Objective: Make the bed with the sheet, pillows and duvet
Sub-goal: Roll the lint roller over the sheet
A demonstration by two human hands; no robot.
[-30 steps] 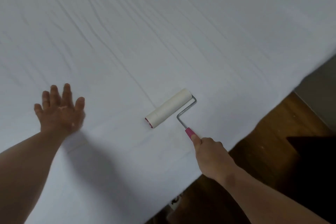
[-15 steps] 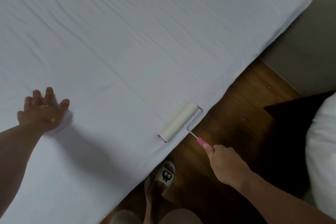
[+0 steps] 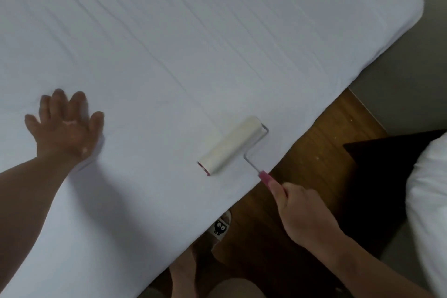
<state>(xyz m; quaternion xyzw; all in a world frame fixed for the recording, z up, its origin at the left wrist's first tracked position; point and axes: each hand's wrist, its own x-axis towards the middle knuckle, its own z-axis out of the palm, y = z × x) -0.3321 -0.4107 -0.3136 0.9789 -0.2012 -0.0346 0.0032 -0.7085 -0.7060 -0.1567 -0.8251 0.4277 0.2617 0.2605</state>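
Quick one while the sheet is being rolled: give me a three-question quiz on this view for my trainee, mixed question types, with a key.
1. True or false: the left hand lies flat on the sheet with its fingers spread.
2. What does the right hand grip?
A) a corner of the sheet
B) the pink handle of the lint roller
C) a pillow
3. Fill the blank: past the sheet's near edge, a ____ with a cartoon face shows on the wooden floor.

Key
1. True.
2. B.
3. slipper.
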